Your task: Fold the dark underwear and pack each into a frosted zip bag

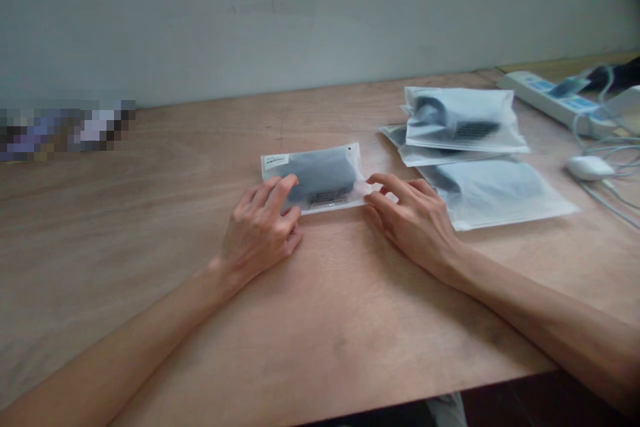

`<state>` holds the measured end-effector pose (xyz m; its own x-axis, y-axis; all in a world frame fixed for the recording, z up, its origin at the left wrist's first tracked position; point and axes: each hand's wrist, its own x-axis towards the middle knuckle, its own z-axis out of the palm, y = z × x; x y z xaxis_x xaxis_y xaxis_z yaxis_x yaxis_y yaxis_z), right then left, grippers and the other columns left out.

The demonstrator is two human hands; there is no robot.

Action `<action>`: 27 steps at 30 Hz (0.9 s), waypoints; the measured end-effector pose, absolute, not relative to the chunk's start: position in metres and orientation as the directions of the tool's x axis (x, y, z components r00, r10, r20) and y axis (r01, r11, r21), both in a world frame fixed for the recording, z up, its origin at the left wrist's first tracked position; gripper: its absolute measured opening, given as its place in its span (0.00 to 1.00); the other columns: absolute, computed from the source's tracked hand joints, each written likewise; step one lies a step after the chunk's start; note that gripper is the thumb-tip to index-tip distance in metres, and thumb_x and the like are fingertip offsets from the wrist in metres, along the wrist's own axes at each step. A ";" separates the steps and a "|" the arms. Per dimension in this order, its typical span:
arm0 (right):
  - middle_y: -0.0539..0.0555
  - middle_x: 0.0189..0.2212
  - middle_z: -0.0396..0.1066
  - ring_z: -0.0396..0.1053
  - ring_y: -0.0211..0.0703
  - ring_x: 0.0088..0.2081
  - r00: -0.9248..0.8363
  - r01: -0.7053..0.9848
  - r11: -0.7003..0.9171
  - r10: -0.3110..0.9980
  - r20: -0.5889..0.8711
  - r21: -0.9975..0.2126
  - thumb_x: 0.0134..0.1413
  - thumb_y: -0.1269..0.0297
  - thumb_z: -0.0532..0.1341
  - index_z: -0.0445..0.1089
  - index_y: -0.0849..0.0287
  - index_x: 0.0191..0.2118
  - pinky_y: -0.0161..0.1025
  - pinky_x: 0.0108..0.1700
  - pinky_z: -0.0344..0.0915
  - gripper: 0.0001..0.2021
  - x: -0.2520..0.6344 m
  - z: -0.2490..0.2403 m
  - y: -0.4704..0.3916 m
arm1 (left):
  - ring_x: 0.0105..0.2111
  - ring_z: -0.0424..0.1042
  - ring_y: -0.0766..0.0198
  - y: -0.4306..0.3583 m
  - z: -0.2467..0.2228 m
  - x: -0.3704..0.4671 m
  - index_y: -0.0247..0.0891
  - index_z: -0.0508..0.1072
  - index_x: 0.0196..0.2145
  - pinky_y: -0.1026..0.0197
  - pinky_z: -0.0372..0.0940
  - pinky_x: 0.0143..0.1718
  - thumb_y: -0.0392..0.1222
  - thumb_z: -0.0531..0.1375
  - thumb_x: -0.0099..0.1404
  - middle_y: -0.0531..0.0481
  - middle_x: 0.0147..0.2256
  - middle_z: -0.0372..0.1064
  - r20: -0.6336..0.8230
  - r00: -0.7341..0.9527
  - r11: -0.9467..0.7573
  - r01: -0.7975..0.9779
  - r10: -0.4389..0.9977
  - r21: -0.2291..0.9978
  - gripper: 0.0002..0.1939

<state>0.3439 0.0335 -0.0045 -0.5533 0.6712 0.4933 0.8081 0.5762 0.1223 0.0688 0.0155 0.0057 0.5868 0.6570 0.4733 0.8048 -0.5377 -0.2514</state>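
Note:
A frosted plastic bag (325, 173) with a dark item inside lies flat on the wooden table, a white label at its upper left and printed text near its lower edge. Over its left end rests my left hand (265, 217), fingers bent and fingertips on the plastic. My right hand (413, 213) is at the bag's right edge, its thumb and fingers closed on a bit of clear plastic there.
Several similar bags (463, 120) are piled to the right, one (500, 190) lying nearest my right forearm. Beyond them are a white power strip (555, 103), a white charger (590, 167) and loose cables. A wall stands behind the wooden table (190, 153).

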 end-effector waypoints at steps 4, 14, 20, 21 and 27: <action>0.52 0.52 0.74 0.71 0.43 0.37 -0.538 0.820 0.561 0.691 0.484 0.111 0.64 0.70 0.60 0.75 0.57 0.41 0.41 0.43 0.63 0.05 0.344 -0.004 0.032 | 0.53 0.71 0.43 0.016 0.007 0.064 0.36 0.75 0.26 0.45 0.72 0.47 0.36 0.61 0.59 0.37 0.55 0.68 0.462 0.570 -0.522 0.818 0.680 -0.241 0.05; 0.53 0.52 0.75 0.71 0.42 0.36 -0.528 0.821 0.563 0.684 0.503 0.097 0.63 0.72 0.60 0.73 0.59 0.39 0.40 0.41 0.64 0.04 0.346 -0.006 0.034 | 0.54 0.69 0.42 0.027 0.006 0.044 0.37 0.75 0.26 0.45 0.71 0.47 0.36 0.61 0.56 0.41 0.52 0.72 0.452 0.526 -0.471 0.850 0.721 -0.237 0.03; 0.56 0.52 0.74 0.71 0.44 0.38 -0.527 0.812 0.580 0.689 0.498 0.057 0.64 0.74 0.57 0.72 0.58 0.40 0.41 0.42 0.64 0.06 0.348 -0.007 0.037 | 0.52 0.71 0.42 0.029 0.004 0.045 0.36 0.76 0.31 0.42 0.71 0.49 0.41 0.63 0.61 0.37 0.49 0.73 0.516 0.637 -0.641 0.740 0.572 -0.202 0.06; 0.56 0.53 0.74 0.71 0.45 0.39 -0.532 0.813 0.579 0.689 0.492 0.068 0.63 0.74 0.57 0.72 0.59 0.41 0.42 0.42 0.64 0.07 0.348 -0.006 0.037 | 0.51 0.72 0.44 0.030 0.003 0.045 0.36 0.76 0.31 0.44 0.71 0.48 0.40 0.62 0.63 0.38 0.48 0.73 0.529 0.658 -0.675 0.710 0.536 -0.200 0.05; 0.61 0.54 0.72 0.69 0.52 0.44 -0.566 0.803 0.584 0.683 0.462 0.122 0.61 0.74 0.59 0.72 0.59 0.46 0.47 0.46 0.64 0.10 0.341 0.001 0.032 | 0.45 0.74 0.55 0.033 -0.001 0.045 0.37 0.75 0.33 0.50 0.71 0.49 0.31 0.60 0.67 0.44 0.42 0.76 0.548 0.744 -0.786 0.574 0.382 -0.231 0.05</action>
